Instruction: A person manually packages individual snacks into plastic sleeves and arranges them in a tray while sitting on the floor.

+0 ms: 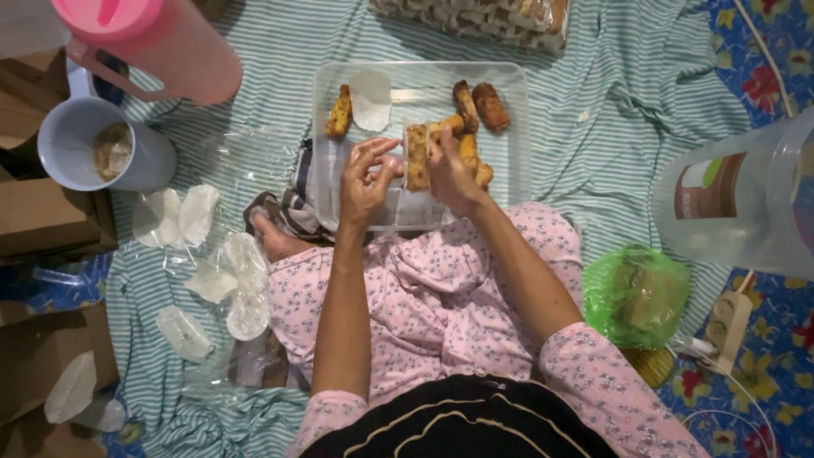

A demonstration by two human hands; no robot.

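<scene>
Head view: both hands (407, 170) hold a fried roll (416, 157) over the tray (509, 102)

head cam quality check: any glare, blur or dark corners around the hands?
Head view: hands and the fried roll sharp, evenly lit; soft glare on the clear tray rim and plastic sheet; corners darken; pink jug at the top edge looks slightly blurred.

Soft, dim indoor light falls from overhead, and shadows stay faint. Edges bend outward slightly. Corners look darker and blurred.
</scene>
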